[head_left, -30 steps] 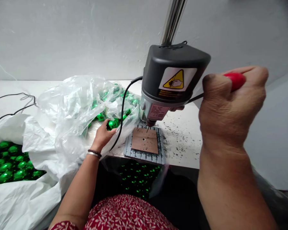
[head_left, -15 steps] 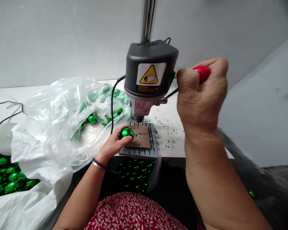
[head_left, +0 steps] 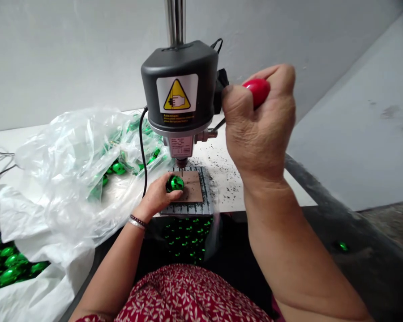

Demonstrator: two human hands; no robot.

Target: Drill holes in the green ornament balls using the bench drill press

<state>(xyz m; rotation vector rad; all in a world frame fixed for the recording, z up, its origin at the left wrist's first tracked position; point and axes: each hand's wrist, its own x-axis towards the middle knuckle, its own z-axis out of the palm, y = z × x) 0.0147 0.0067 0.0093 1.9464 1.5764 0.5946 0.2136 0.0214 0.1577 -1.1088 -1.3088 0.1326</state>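
Observation:
My left hand (head_left: 156, 194) is closed around a shiny green bauble (head_left: 176, 184), gripping it between thumb and fingers. The bauble is at the brown board (head_left: 193, 190) on the drill press base (head_left: 206, 206), beside and slightly below the thin drill bit (head_left: 182, 172). Whether bit and bauble touch, I cannot tell. My right hand (head_left: 260, 120) is wrapped around the red knob (head_left: 259, 91) of the feed lever. The black drill press head (head_left: 179, 89), with a yellow warning label, stands on a metal column.
Clear plastic bags (head_left: 74, 147) with green baubles (head_left: 118, 168) lie left on the white table (head_left: 228, 179). Dark shavings are scattered right of the base. A white sack (head_left: 53, 268) holds more baubles at lower left. A black cable (head_left: 141, 152) hangs beside the head.
The camera view has shifted, so the drill press appears further left. My left hand still holds the bauble, now closer under the bit. My right hand keeps its grip on the lever knob.

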